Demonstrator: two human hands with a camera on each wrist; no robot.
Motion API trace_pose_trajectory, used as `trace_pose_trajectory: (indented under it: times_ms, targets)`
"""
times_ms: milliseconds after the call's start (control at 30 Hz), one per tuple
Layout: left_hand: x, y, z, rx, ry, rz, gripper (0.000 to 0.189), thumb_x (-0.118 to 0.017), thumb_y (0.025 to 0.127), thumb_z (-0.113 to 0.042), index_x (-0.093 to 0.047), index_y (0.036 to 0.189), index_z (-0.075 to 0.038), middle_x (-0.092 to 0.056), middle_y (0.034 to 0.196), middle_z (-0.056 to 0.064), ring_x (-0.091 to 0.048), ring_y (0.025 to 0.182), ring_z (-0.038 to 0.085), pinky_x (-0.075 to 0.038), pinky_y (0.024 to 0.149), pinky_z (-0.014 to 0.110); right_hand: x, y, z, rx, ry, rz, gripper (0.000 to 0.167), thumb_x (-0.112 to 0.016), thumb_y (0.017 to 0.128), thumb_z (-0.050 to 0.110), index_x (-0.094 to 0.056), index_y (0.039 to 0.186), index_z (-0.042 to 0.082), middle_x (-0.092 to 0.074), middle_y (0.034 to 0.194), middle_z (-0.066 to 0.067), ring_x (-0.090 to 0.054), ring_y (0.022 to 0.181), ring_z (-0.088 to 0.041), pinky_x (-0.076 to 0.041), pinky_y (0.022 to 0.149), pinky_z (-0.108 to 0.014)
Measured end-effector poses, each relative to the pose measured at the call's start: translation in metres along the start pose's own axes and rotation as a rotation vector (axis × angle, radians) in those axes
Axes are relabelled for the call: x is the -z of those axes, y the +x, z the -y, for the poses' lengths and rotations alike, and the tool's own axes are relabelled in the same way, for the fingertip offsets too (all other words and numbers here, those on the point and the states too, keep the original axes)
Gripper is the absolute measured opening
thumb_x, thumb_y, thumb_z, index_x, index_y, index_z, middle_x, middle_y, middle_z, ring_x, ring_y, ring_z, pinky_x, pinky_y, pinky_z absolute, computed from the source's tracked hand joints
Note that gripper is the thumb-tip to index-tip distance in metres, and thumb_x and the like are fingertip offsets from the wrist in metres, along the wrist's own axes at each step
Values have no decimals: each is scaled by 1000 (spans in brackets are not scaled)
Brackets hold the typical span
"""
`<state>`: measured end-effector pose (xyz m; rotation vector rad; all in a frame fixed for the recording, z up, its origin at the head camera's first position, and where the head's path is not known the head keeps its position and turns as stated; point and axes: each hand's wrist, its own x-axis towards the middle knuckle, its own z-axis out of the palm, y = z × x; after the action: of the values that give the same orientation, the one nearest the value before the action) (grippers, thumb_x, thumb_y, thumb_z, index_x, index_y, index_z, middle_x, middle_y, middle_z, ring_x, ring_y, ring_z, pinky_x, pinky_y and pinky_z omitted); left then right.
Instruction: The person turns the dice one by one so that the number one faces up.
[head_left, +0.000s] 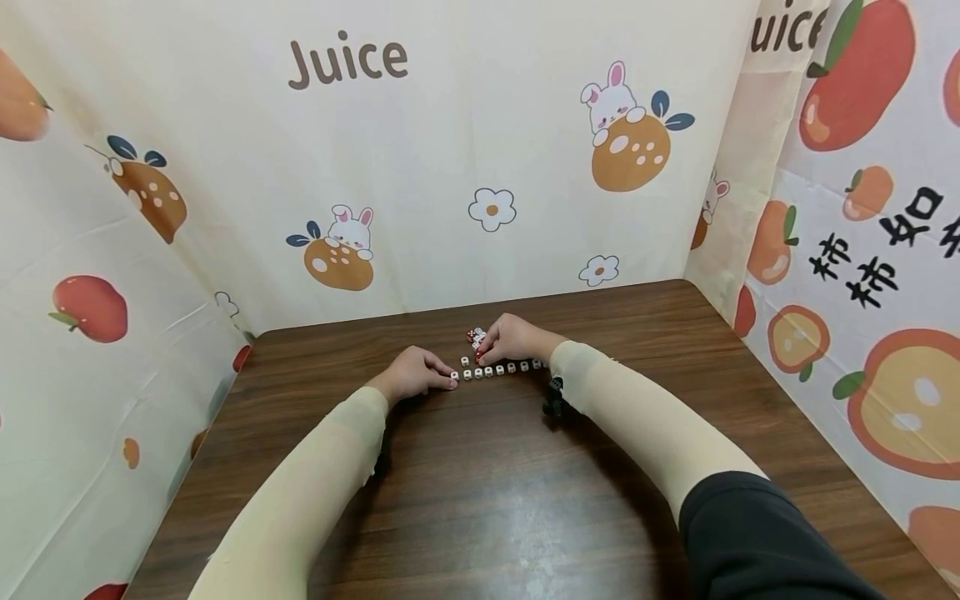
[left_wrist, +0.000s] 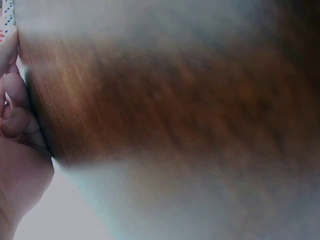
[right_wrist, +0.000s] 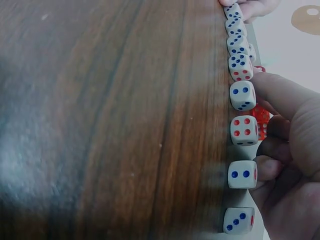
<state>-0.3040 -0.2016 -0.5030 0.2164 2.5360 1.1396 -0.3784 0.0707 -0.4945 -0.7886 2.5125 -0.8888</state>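
Several white dice (head_left: 489, 372) stand in a row on the wooden table. My left hand (head_left: 415, 372) pinches the white die (head_left: 454, 377) at the row's left end between thumb and finger; the right wrist view shows this die (right_wrist: 233, 11) at the top, fingers on both sides. Just behind the row, my right hand (head_left: 512, 338) has its fingertips on a red die (head_left: 478, 356), mostly covered by the fingers. A single white die (head_left: 465, 361) sits behind the row, near the left end. Beyond the right fingertips lies a small cluster of red and white dice (head_left: 477, 334).
The brown table (head_left: 465, 500) reaches back to a printed curtain (head_left: 450, 150) with fruit and rabbits. Similar printed sheets hang at the left and right sides. A small black device (head_left: 553, 398) is under the right wrist.
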Motion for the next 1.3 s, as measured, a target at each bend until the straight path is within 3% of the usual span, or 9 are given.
trace_pose_trajectory:
  times_ms: [700,967,1067,1300]
  targets:
    - [-6,-3,-7,-12,5,-7,21,-97,93,-26,-92,108,-12,-86,111,3,-59,74,11,-53,65,25,-3,-7,3,-9,-43,-2,13,-92,98,27,-93,107,17,-89,103,3,-67,87,-8,-55,81,-26]
    - [-6,-4,-7,-14,4,-6,23,-96,94,-28,-92,110,-12,-86,114,4,-59,73,11,-54,65,25,3,-7,-1,-9,7,-17,17,-96,94,26,-92,108,18,-76,73,3,-56,63,-7,-47,65,-25]
    - [-4,-6,-5,-6,2,-8,22,-96,94,-27,-92,110,-12,-86,115,4,-60,74,11,-54,65,26,5,-7,-3,14,27,-25,17,-97,93,26,-91,106,16,-71,70,8,-54,62,-5,-47,65,-24]
    - [-1,-5,-4,5,10,-12,21,-96,94,-26,-92,110,-12,-86,112,3,-59,73,11,-53,64,26,13,-10,-10,-2,51,-79,15,-91,98,33,-91,101,18,-82,87,5,-64,77,-9,-53,75,-26]
